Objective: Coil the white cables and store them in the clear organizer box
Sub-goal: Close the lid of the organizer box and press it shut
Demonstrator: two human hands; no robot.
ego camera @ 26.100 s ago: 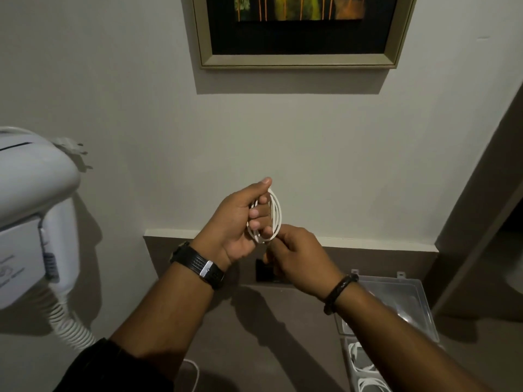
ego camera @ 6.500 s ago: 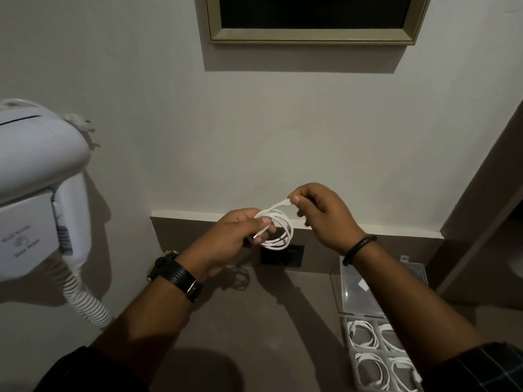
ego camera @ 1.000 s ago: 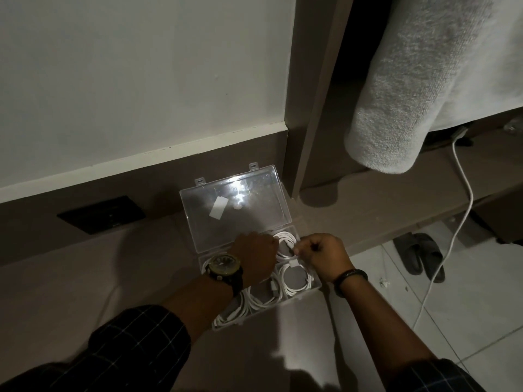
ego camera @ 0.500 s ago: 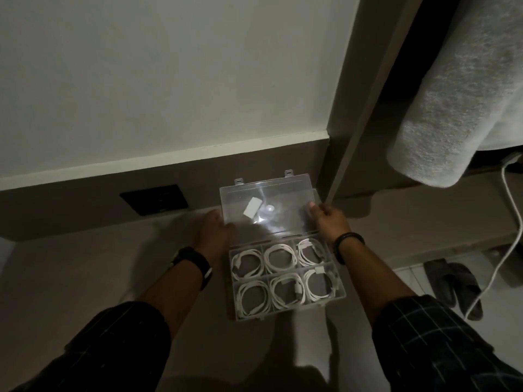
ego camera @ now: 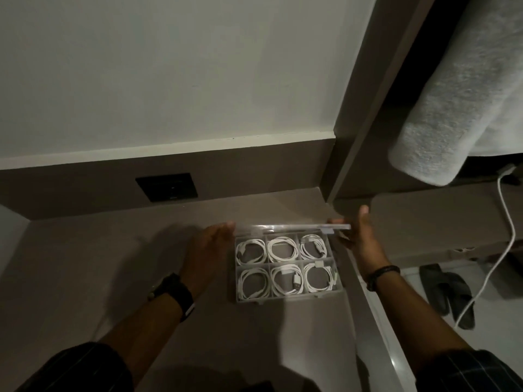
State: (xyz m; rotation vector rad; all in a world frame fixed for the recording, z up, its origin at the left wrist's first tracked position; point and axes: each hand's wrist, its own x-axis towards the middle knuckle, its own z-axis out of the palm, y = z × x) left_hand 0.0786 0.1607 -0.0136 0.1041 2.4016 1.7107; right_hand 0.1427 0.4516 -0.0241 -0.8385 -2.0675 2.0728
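Note:
A clear organizer box (ego camera: 288, 297) sits on the brown counter, split into several compartments, each holding one coiled white cable (ego camera: 283, 248). Its clear lid (ego camera: 294, 228) stands tipped forward, seen nearly edge-on above the back row. My left hand (ego camera: 208, 250) is at the lid's left end with fingers stretched out. My right hand (ego camera: 357, 233) grips the lid's right end between thumb and fingers.
A black wall socket (ego camera: 167, 187) is set in the brown backsplash at the back left. A grey towel (ego camera: 458, 91) hangs at the upper right. A white cable (ego camera: 506, 244) trails down toward dark slippers (ego camera: 447, 292) on the tiled floor.
The lid stood open and leaning back; now it has swung forward over the box, with both hands following its ends.

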